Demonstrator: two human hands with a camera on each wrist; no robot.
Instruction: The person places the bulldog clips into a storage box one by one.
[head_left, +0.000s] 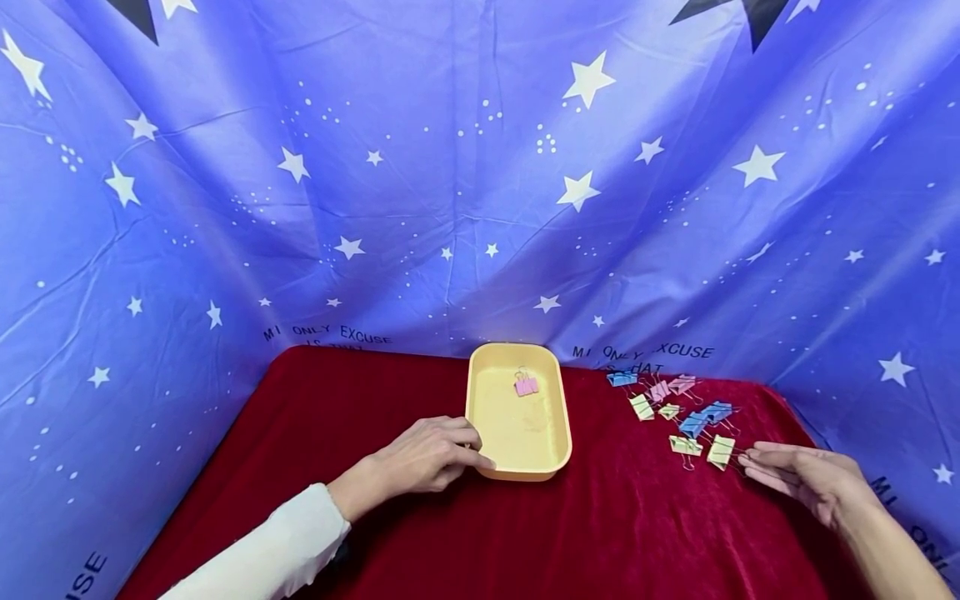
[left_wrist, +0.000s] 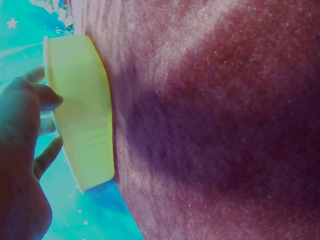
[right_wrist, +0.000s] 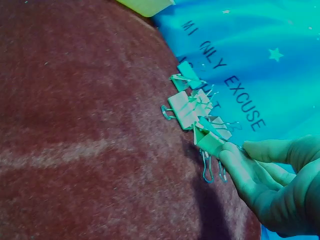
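Note:
A yellow tray [head_left: 517, 476] stands on the red cloth with a pink binder clip [head_left: 527, 386] inside. My left hand [head_left: 431, 454] grips its near left rim; in the left wrist view the hand [left_wrist: 25, 120] has fingertips on both sides of the tray wall [left_wrist: 85, 110]. On the right lie several binder clips in pink, blue and pale yellow. My right hand [head_left: 810, 479] reaches the nearest pale yellow clip [head_left: 721, 452], fingers nearly straight, tips at its wire handle. The right wrist view shows the hand [right_wrist: 280, 185] beside a clip [right_wrist: 210, 142]; whether they touch is unclear.
Red cloth [head_left: 360, 542] covers the table. A blue curtain [head_left: 450, 167] with white stars and printed letters hangs behind the table and along both sides. Blue clips [head_left: 693, 424] and a pink clip [head_left: 659, 392] lie close together behind the nearest ones.

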